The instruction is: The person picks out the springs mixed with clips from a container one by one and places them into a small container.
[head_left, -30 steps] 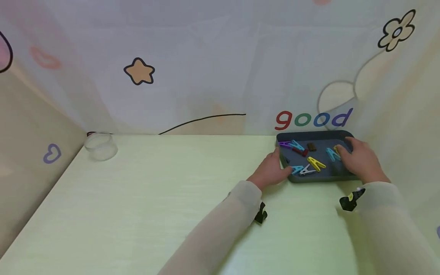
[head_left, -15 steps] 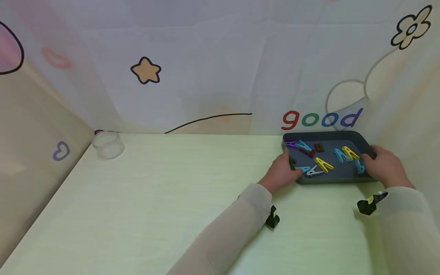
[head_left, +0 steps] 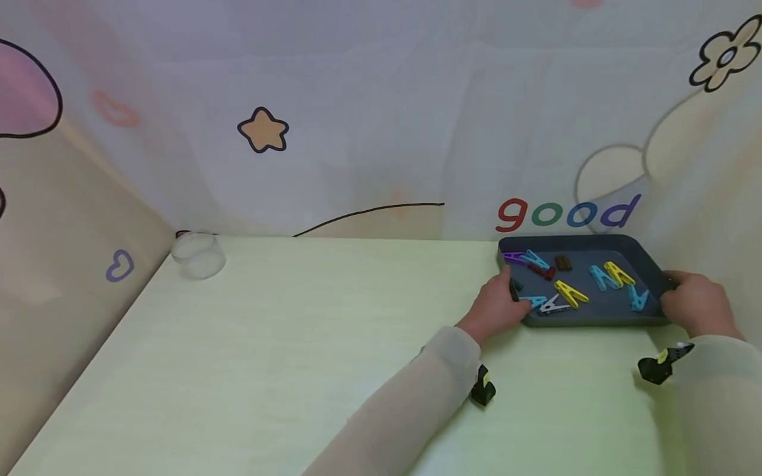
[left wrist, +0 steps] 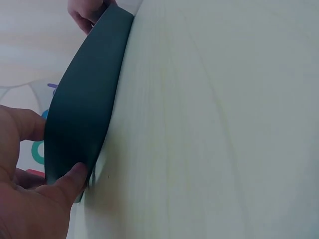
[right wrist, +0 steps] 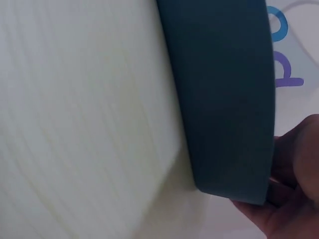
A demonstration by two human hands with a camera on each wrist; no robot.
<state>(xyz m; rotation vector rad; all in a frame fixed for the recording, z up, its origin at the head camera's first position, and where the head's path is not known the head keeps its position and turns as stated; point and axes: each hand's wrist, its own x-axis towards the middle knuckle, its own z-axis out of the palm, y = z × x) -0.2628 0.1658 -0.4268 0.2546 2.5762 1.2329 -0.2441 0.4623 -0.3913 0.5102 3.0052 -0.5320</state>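
Pale tabletop (head_left: 268,370) being backed by printed backdrop (head_left: 357,99). Tray (head_left: 595,320) interior no longer being overlapped by right hand (head_left: 702,304), as a second ago; rightmost blue clothespin (head_left: 638,299) now being revealed. Left, right walls being gripped by left hand (head_left: 494,307), right hand respectively. Tray being kept at far right, rear edge near backdrop; broad tabletop being left toward transparent cup (head_left: 199,256).

Smooth matt tray (head_left: 601,312), plastic-looking clips (head_left: 567,291), clear container (head_left: 199,256) (glass or plastic, hard to tell), table (head_left: 286,370) with faint wood-like grain, creased cloth backdrop (head_left: 369,119), matt fabric sleeves (head_left: 405,403)
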